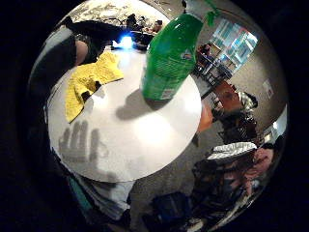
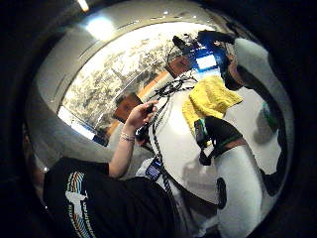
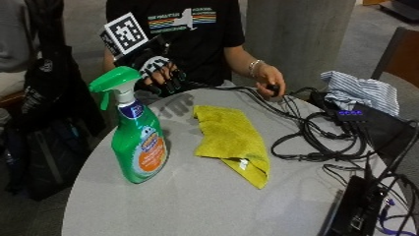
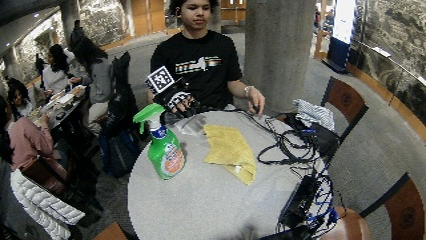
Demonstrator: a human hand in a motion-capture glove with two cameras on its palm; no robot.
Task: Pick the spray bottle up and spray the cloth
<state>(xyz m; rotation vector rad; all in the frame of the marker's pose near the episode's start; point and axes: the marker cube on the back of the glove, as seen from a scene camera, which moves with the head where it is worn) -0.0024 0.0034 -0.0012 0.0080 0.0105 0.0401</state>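
Note:
A green spray bottle (image 3: 136, 135) with a green trigger head stands upright on the round grey table (image 3: 196, 206), near its left edge. A yellow cloth (image 3: 232, 142) lies crumpled to the right of it, mid-table. My gloved right hand (image 3: 159, 71) hovers above the table's far edge, behind the bottle, fingers spread and hanging down, holding nothing. In the little finger side palm view the bottle (image 1: 169, 55) and the cloth (image 1: 89, 82) sit apart on the table (image 1: 145, 140), with the hand's shadow beside them. The cloth (image 2: 208, 99) also shows in the thumb side palm view.
The person's bare left hand (image 3: 270, 78) rests at the far edge on black cables (image 3: 314, 137). Black electronic boxes (image 3: 357, 206) and a striped cloth (image 3: 360, 91) fill the right side. A dark bag (image 3: 45, 142) stands left of the table.

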